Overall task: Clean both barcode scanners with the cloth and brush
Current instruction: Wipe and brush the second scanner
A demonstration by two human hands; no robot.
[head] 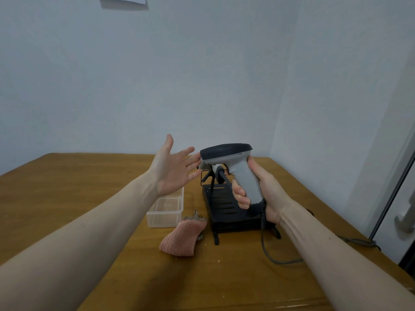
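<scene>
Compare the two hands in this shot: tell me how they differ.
The left hand is open, palm up, fingers spread and straight; the right hand is curled in a grip round the handle of the grey and black barcode scanner. The left hand holds nothing, its fingertips reaching the scanner's front end; the right hand carries the scanner upright. Both are bare and raised above the brown wooden table.
</scene>
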